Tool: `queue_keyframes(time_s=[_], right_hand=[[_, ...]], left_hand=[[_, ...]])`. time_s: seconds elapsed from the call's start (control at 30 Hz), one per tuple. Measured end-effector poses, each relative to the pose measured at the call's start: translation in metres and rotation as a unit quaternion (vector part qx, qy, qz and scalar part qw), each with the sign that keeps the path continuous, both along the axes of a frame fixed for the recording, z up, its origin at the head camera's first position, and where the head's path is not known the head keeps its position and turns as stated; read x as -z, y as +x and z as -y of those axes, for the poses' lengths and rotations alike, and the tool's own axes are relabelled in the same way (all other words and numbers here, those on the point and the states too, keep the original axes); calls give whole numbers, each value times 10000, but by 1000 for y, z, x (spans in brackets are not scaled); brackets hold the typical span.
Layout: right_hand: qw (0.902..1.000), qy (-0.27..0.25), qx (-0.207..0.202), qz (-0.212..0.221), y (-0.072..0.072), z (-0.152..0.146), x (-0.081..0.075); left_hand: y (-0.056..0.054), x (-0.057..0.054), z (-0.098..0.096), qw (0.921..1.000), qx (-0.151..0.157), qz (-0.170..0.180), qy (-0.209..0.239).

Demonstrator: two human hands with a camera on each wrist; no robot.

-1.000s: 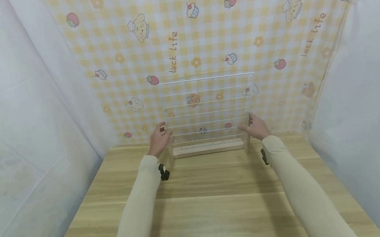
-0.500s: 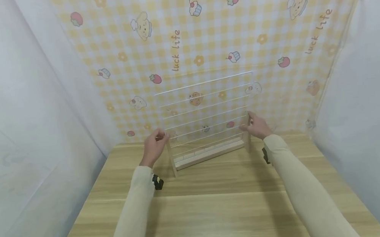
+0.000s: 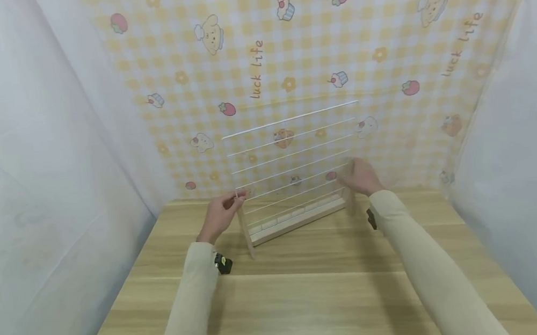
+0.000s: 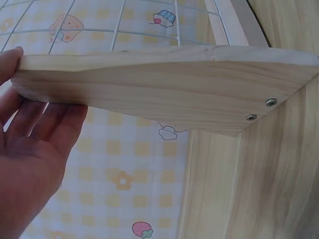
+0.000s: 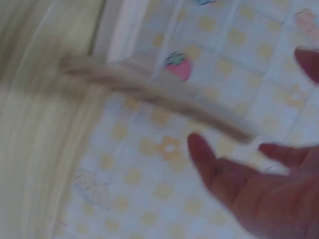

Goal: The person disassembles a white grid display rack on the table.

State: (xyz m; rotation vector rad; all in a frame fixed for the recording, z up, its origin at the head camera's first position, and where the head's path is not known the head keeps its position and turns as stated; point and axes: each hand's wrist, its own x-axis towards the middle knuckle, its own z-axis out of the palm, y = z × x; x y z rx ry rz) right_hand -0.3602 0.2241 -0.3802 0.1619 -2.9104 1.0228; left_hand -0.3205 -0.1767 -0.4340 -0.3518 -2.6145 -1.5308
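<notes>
A rack of white wire with a wooden crossbar [image 3: 298, 222] stands on the table at the back, turned so its left end is nearer me. My left hand [image 3: 217, 215] grips the top of its left wooden side panel [image 4: 114, 87], thumb over the upper edge and fingers on the outer face. Two metal screws show low on that panel. My right hand [image 3: 364, 177] is at the right side panel [image 5: 159, 99]. In the right wrist view, which is blurred, its thumb and fingers are spread, with a gap between fingertips and wood.
The wood-grain table [image 3: 301, 304] extends in front of the rack. Behind it hangs a yellow checked cloth [image 3: 306, 50] with cartoon prints. White sheets [image 3: 20, 159] enclose the left and right sides.
The rack's left end has swung toward me with my left hand, so the rack went from straight to angled. My right hand stayed by the right panel, and its fingers now blur with motion.
</notes>
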Motion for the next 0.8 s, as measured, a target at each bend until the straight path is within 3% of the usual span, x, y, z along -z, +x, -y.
queue_keyframes(time_s=[0.13, 0.27, 0.37, 0.67, 0.8], right_hand=[[9958, -472, 399, -668, 6, 23, -17], [9861, -1174, 328, -1128, 7, 48, -29], [9817, -1281, 397, -1350, 5, 61, -31], [9857, -766, 744, -1306, 4, 79, -23], [9848, -1036, 768, -1165, -1, 87, -18]], left_hand=[[2, 5, -4, 9997, -30, -109, 230], [5, 9, -7, 9989, -124, -237, 395], [6, 10, -9, 9985, -198, -251, 451], [12, 14, -11, 9972, -262, -294, 630], [14, 13, -12, 9965, -305, -379, 676]])
